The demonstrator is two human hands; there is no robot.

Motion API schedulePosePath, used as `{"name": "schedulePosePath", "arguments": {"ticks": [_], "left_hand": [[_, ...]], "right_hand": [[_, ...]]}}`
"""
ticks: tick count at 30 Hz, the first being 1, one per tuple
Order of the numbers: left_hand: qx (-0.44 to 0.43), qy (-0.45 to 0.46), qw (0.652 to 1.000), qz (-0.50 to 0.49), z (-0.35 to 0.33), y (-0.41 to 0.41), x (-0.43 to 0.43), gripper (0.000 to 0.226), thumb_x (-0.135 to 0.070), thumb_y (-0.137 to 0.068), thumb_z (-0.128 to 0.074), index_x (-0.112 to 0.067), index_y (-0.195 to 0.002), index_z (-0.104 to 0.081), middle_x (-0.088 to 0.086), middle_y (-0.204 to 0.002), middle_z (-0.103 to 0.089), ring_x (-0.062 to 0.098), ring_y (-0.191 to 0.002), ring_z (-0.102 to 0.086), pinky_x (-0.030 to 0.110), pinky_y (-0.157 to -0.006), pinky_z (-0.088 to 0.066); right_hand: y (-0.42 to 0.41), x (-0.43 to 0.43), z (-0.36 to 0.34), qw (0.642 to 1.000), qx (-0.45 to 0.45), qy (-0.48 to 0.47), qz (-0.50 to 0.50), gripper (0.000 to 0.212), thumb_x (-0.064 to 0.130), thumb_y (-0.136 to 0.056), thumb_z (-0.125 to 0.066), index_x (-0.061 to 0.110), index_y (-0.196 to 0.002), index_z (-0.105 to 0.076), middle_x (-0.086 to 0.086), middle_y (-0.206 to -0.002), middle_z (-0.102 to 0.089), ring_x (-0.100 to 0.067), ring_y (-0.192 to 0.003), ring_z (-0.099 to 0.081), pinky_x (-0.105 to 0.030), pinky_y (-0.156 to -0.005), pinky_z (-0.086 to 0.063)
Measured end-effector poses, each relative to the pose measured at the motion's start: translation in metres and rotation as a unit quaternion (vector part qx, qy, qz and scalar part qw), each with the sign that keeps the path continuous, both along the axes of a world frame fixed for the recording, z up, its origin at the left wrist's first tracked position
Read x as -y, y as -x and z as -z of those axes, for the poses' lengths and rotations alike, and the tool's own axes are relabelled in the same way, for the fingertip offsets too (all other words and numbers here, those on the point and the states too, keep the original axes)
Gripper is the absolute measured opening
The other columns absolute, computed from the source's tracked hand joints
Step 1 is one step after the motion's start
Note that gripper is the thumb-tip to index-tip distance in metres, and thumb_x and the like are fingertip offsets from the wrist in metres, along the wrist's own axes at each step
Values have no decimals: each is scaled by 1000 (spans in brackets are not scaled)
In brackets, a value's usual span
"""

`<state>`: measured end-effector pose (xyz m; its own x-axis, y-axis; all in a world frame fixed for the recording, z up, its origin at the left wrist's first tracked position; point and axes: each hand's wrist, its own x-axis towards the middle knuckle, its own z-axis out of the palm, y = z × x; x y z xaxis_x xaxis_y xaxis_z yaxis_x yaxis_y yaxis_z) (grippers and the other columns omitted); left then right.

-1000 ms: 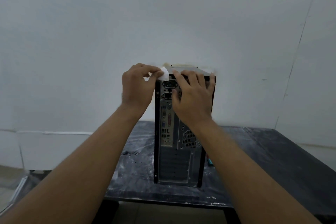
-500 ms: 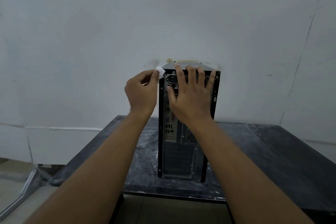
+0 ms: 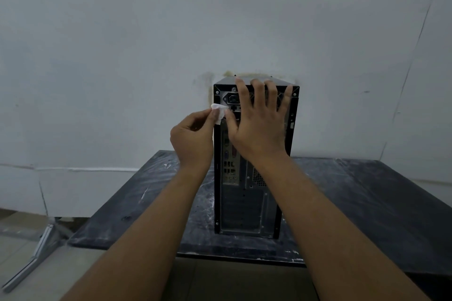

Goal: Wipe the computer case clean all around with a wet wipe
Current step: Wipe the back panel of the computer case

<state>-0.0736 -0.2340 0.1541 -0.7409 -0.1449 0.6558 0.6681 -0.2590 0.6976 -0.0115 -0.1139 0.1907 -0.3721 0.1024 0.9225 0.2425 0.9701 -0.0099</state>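
Upright computer case [image 3: 244, 203] straight ahead, long axis vertical; wet wipe [image 3: 218, 111] pinched in left hand [image 3: 192, 137] at its left edge; right hand [image 3: 256, 127] flat on rear.

- Dark worktop [image 3: 367, 193], its surface smeared with white streaks, stands against a pale wall.
- A computer case [image 3: 244, 208] stands upright on it.

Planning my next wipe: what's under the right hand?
The rear panel of the computer case; a power socket shows beside the right hand, the rest beneath is covered.
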Motion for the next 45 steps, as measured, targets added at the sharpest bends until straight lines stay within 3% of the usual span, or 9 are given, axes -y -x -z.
{"name": "schedulePosePath", "arguments": {"ticks": [9,18,23,27,34,41,45], "left_hand": [[-3,9,1000,-26,-27,1,-3,13,-30,-93,-84,-20,-101,-85,-11,-88,-81,4,-88,-77,24,-84,-61],[80,16,997,4,82,-10,3,20,-20,-92,-83,-9,-109,-83,-4,-94,-82,7,-90,-78,16,-80,-60],[133,57,990,2,131,-19,9,10,-19,-91,-85,-25,-99,-83,-12,-88,-81,7,-86,-78,21,-79,-63],[120,74,990,-16,126,-20,10,12,-24,-92,-84,-23,-103,-83,-11,-90,-81,4,-85,-77,25,-80,-64],[63,50,995,-54,93,-7,2,20,-30,-92,-85,-18,-108,-85,-9,-95,-81,4,-90,-77,20,-81,-60],[128,169,973,-95,201,-30,12,14,-22,-90,-85,-33,-98,-79,-15,-84,-76,-5,-78,-72,15,-71,-59],[154,222,960,-79,200,-27,19,9,-21,-93,-83,-21,-102,-85,-16,-88,-76,-7,-80,-69,4,-69,-51]], "right_hand": [[-4,-1,4,1000,13,1,-16,80,65,-98,-43,25,-166,-29,-7,-158,-38,-36,-153,-29,-70,-125,-4],[-7,-4,4,999,2,13,-42,71,52,-98,-45,28,-164,-35,-3,-159,-40,-31,-154,-29,-66,-128,-6],[-5,-2,4,999,-13,17,-39,65,46,-97,-47,27,-159,-43,-3,-156,-43,-31,-151,-32,-66,-127,-8],[-4,-2,4,999,-22,16,-44,63,44,-96,-49,26,-157,-45,-3,-154,-45,-31,-150,-34,-67,-127,-9],[-1,4,4,999,-24,31,-31,64,43,-96,-48,27,-158,-45,-3,-156,-45,-32,-153,-32,-67,-127,-8],[-3,7,4,998,-14,48,-48,73,36,-89,-59,27,-159,-43,-2,-157,-44,-31,-156,-28,-69,-126,-9],[-24,10,35,980,-133,97,-109,77,19,-84,-64,21,-159,-46,-6,-158,-47,-29,-155,-33,-66,-128,-11]]}}
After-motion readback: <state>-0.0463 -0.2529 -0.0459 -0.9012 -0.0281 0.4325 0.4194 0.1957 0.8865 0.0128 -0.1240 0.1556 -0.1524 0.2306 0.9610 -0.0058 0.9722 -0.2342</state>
